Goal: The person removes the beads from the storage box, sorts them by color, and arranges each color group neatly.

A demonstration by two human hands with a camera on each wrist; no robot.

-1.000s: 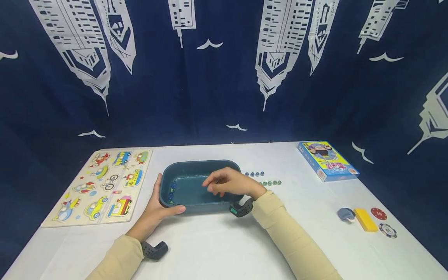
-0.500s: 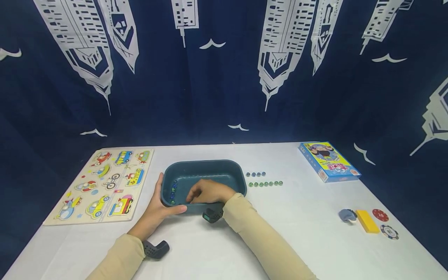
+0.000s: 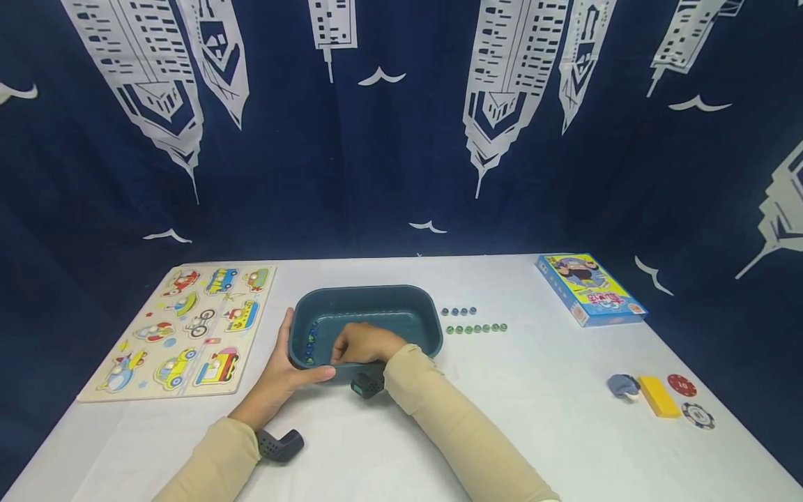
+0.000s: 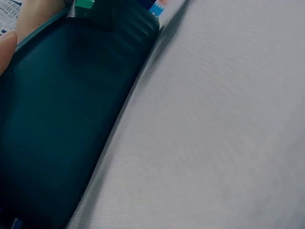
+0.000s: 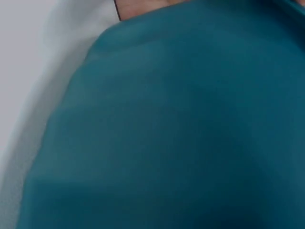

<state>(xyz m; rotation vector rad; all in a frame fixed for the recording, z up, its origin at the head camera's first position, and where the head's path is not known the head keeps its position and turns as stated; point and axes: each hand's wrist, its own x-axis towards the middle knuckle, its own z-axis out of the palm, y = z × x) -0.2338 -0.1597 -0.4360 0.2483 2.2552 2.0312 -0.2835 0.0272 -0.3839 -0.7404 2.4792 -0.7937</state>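
A dark teal rectangular plastic basin (image 3: 366, 301) stands on the white table. My left hand (image 3: 279, 380) grips its left end, the thumb along the near rim and the fingers against the left side. My right hand (image 3: 364, 344) reaches over the near rim, its fingers bent down into the basin close to the front wall. Its fingertips are hidden, and I cannot tell whether they hold anything. Several blue and green marbles (image 3: 310, 343) lie in a line inside the basin's left end. Both wrist views are mostly filled by the basin's outer wall (image 4: 71, 109).
Right of the basin lie a row of blue marbles (image 3: 459, 312) and a row of green marbles (image 3: 477, 328). A wooden picture puzzle (image 3: 188, 331) lies at left, a blue-and-yellow box (image 3: 590, 289) back right. Nearer are a yellow block (image 3: 659, 397), poker chips (image 3: 681, 385) and a small grey-blue object (image 3: 623, 385).
My right hand has moved left and down, from above the right part of the basin to low inside it near the front wall. The left hand keeps its grip on the basin.
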